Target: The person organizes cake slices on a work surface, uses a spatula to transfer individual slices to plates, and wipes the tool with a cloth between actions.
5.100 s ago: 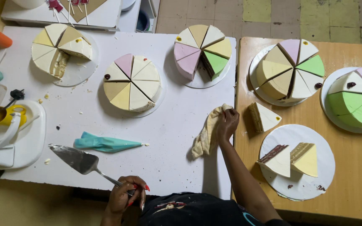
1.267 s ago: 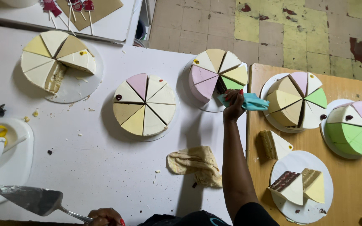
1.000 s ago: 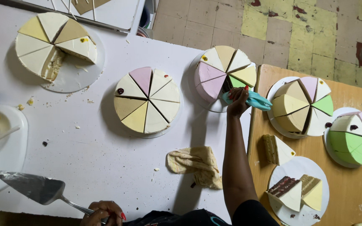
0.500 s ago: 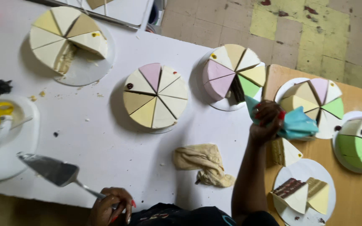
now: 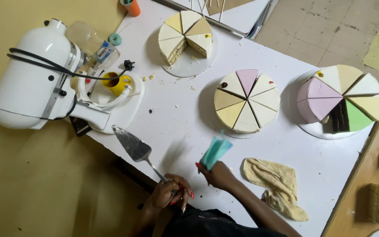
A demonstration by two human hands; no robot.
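Observation:
My right hand [image 5: 218,174] grips a teal piping bag [image 5: 216,150] and holds it low over the white table, close to my body. My left hand [image 5: 168,196] grips the handle of a metal cake server [image 5: 136,147], whose blade points up and left, near the table's front edge. A round cake [image 5: 246,101] cut into pastel slices sits just beyond the bag. A second sliced cake [image 5: 341,102] with pink, green and dark slices stands to the right. A third cake [image 5: 187,35] with slices taken out is at the back.
A white stand mixer [image 5: 44,79] with a yellow cup [image 5: 115,83] beside it fills the left side. A crumpled beige cloth [image 5: 275,184] lies right of my right hand. A wooden table [image 5: 365,193] with a cake slice [image 5: 378,202] adjoins on the right.
My right hand has carried the teal bag from the cakes at the right back toward my body. The view has swung left, bringing the mixer into sight. The left hand still holds the server.

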